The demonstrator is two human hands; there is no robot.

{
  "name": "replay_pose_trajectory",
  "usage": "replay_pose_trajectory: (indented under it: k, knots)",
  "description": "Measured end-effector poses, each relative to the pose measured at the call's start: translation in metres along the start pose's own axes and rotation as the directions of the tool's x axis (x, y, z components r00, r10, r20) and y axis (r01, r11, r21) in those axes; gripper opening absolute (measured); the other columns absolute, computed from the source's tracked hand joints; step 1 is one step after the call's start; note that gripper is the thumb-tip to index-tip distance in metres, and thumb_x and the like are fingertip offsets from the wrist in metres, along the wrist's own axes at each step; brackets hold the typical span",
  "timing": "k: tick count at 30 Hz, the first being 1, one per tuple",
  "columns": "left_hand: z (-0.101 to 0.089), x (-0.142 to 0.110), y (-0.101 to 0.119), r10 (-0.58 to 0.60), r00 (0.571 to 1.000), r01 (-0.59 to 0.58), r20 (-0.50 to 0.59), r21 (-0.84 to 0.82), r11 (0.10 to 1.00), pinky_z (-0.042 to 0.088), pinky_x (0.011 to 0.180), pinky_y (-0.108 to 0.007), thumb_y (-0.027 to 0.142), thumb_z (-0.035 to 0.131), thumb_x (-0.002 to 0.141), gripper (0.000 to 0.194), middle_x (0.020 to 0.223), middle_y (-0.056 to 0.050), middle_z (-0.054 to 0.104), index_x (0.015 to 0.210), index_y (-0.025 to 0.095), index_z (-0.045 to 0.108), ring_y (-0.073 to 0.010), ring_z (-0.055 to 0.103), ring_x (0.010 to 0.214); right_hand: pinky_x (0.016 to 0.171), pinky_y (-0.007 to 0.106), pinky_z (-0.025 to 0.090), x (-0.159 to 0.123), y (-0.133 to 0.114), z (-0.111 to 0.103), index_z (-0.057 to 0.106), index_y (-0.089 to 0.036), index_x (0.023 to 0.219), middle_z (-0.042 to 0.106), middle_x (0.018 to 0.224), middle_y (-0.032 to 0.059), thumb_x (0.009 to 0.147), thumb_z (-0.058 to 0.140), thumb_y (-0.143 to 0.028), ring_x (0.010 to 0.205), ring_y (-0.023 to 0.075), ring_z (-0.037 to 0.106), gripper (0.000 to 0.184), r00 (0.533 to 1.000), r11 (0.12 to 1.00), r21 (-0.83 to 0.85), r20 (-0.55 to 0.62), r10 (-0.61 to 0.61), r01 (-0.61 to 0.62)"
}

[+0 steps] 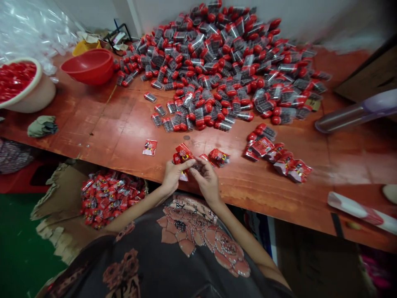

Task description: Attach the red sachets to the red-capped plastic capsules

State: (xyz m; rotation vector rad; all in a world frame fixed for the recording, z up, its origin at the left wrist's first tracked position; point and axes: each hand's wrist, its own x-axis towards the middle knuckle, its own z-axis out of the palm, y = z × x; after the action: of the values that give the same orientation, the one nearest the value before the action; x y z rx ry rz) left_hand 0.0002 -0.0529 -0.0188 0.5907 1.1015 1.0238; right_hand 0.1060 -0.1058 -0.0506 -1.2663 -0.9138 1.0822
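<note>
From the head camera, the person's left hand (175, 176) and right hand (207, 182) work close together at the near edge of a long orange-red painted wooden table (279, 194), kept low by the body, seemingly for steady control of something so small. The left hand's fingers and thumb are clamped on a small red-and-white foil packet (184, 154), the task's thing, held between the hands. The right hand's fingertips (198, 164) press in beside it, though I cannot tell whether they grip it.

At 3 o'clock lies a second red foil packet (218, 157), with a loose cluster of red foil packets (277, 157) farther out. At 12 o'clock, a large heap of clear plastic tubes with red caps (211, 70) spreads across the table, apparently within easy reach. At 8 o'clock, a torn brown cardboard box (58, 194) holding a pile of red foil packets (111, 198) sits below the table edge, conveniently beside the left arm.
</note>
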Motion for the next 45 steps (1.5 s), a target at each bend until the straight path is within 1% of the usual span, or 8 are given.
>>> replay_pose_trajectory:
  k: [5,16,19,23,29,34,40,45]
  knots:
    - [-0.003,-0.002,0.007,0.010,0.999,-0.010,-0.042,-0.004,1.000,0.053,0.068,-0.027,0.026,0.090,0.052,0.028,0.073,-0.001,0.073,0.073,0.016,0.074,-0.0130,0.064,0.062,0.090,0.039,0.057,0.006,-0.003,-0.011,0.058,-0.032,0.131,0.070,0.108,0.0031,0.080,0.072,-0.031,0.098,0.0200,0.067,0.053,0.994,0.997,0.036,0.087,0.058,-0.061]
    - [-0.009,0.003,-0.008,-0.149,0.986,0.148,0.079,0.017,0.989,0.050,0.065,-0.026,0.029,0.091,0.052,0.032,0.073,-0.004,0.074,0.075,0.014,0.075,-0.0135,0.064,0.061,0.058,0.028,0.053,0.010,-0.003,-0.019,0.069,-0.022,0.093,0.070,0.076,-0.0021,0.074,0.075,-0.039,0.060,0.0136,0.060,0.026,0.978,0.978,0.015,0.014,0.209,-0.209]
    - [-0.015,0.012,-0.002,-0.189,0.982,0.189,0.010,-0.073,0.979,0.049,0.062,-0.024,0.035,0.091,0.053,0.039,0.074,-0.006,0.073,0.080,0.012,0.074,-0.0132,0.065,0.063,0.064,0.032,0.054,0.013,-0.005,-0.037,0.069,-0.022,0.099,0.069,0.084,0.0015,0.079,0.070,-0.042,0.067,0.0163,0.060,0.029,0.986,0.963,-0.215,-0.085,0.144,-0.159]
    - [-0.020,0.019,0.009,-0.188,0.980,0.178,-0.059,-0.146,0.973,0.047,0.058,-0.021,0.038,0.092,0.050,0.047,0.071,-0.005,0.071,0.083,0.012,0.073,-0.0120,0.064,0.062,0.083,0.045,0.051,0.015,-0.014,-0.053,0.068,-0.025,0.112,0.061,0.109,0.0101,0.083,0.067,-0.038,0.092,0.0254,0.060,0.032,0.977,0.762,-0.647,-0.177,-0.117,-0.026]
    - [-0.013,0.020,0.004,-0.101,0.994,0.090,-0.052,-0.174,0.981,0.043,0.052,-0.020,0.037,0.089,0.058,0.037,0.063,0.003,0.064,0.076,0.015,0.067,-0.0071,0.056,0.052,0.072,0.036,0.052,0.018,-0.018,-0.010,0.058,-0.028,0.125,0.062,0.092,0.0035,0.083,0.067,-0.030,0.075,0.0182,0.060,0.043,0.988,0.915,-0.394,0.154,-0.025,0.085]
    - [-0.030,0.028,0.010,-0.187,0.982,0.188,0.026,-0.244,0.952,0.052,0.063,-0.026,0.033,0.086,0.063,0.031,0.078,-0.005,0.072,0.081,0.014,0.070,-0.0136,0.066,0.066,0.066,0.030,0.048,0.042,-0.007,0.005,0.054,-0.026,0.127,0.057,0.075,-0.0037,0.081,0.068,-0.030,0.068,0.0154,0.056,0.049,0.988,0.979,-0.202,0.146,0.050,-0.020]
    - [-0.058,0.027,0.013,-0.199,0.979,0.203,0.036,-0.160,0.966,0.046,0.049,-0.023,0.034,0.089,0.058,0.034,0.067,-0.004,0.069,0.077,0.013,0.070,-0.0110,0.059,0.051,0.064,0.030,0.047,0.065,-0.018,0.001,0.057,-0.025,0.131,0.060,0.069,-0.0044,0.079,0.067,-0.024,0.063,0.0161,0.056,0.053,0.952,0.902,-0.424,0.302,0.051,0.086]
    - [-0.062,0.032,0.011,-0.172,0.983,0.173,0.062,0.001,0.985,0.031,0.036,-0.018,0.023,0.092,0.047,0.034,0.056,0.001,0.061,0.066,0.012,0.066,-0.0062,0.048,0.042,0.075,0.032,0.051,0.086,-0.035,0.014,0.055,-0.028,0.136,0.073,0.086,0.0009,0.081,0.057,-0.010,0.077,0.0189,0.066,0.058,0.809,0.770,-0.541,0.586,0.057,0.338]
